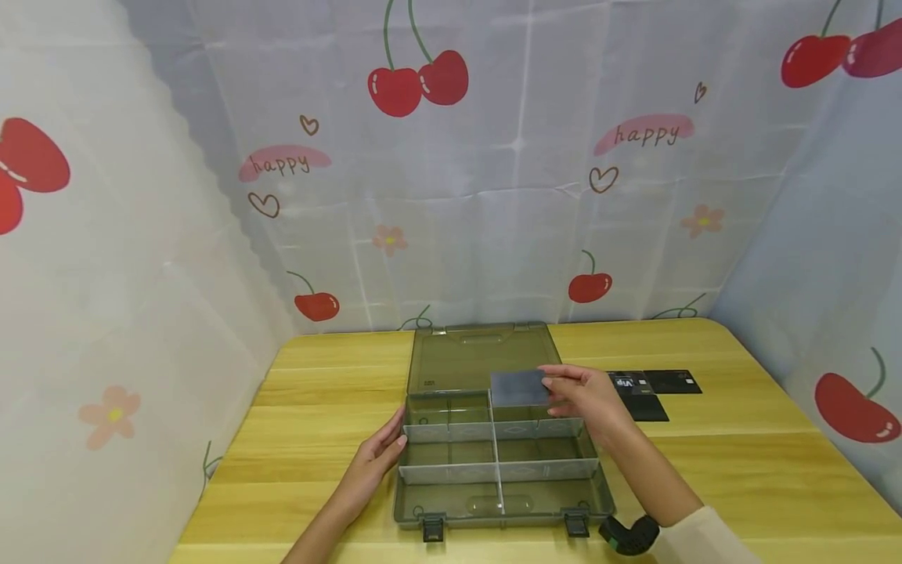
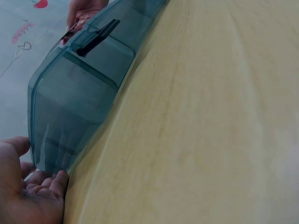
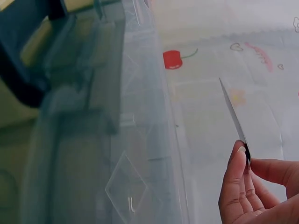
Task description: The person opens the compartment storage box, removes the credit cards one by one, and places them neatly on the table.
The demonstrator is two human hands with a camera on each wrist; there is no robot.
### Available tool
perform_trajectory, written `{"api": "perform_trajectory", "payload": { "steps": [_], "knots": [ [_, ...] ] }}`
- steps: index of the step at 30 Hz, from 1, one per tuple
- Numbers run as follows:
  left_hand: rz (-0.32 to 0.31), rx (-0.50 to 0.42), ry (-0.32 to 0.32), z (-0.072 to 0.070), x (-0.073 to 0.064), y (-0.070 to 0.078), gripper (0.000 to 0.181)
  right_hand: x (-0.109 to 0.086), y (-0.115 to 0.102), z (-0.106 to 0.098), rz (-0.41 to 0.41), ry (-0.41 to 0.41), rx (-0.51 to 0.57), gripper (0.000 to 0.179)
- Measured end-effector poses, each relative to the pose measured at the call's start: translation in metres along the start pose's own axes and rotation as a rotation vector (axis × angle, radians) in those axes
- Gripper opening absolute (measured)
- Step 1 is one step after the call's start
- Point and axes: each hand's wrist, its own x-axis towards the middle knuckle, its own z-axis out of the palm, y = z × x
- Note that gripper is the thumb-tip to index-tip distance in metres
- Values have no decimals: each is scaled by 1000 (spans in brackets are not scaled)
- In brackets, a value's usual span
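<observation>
A dark, thin card (image 1: pixel 517 388) is pinched between the thumb and fingers of my right hand (image 1: pixel 581 393), seen edge-on in the right wrist view (image 3: pixel 235 114). It is held over the back right compartment of a translucent green-grey organizer box (image 1: pixel 503 520). The box lies with its lid (image 1: pixel 479 356) folded back, and pale dividers split it into several compartments. My left hand (image 1: pixel 372 458) rests its fingers against the box's left wall; the left wrist view shows the thumb and fingertips touching a box corner (image 2: pixel 56 140).
Three black cards lie right of the box: one marked Vip (image 1: pixel 630 382), one beside it (image 1: pixel 672 381), and one nearer (image 1: pixel 647 408). Two dark latches (image 1: pixel 433 528) hang at the box's front. A cherry-printed curtain (image 1: pixel 493 196) surrounds the wooden table (image 1: pixel 296 407).
</observation>
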Motion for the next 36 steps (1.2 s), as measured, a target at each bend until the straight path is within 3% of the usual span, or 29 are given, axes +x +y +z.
{"api": "perform_trajectory", "payload": {
  "steps": [14, 25, 32, 36],
  "knots": [
    [-18, -8, 2, 0, 0, 0, 61, -6, 5, -38, -4, 48, -22, 47],
    [-12, -5, -12, -1, 0, 1, 62, -9, -2, -68, -6, 103, 41, 54],
    [-1, 1, -6, -2, 2, 0, 62, -9, -3, -90, -32, 128, 104, 23],
    [-3, -1, -5, -1, 1, 0, 62, -8, -3, -104, -42, 129, 134, 16]
  ]
}}
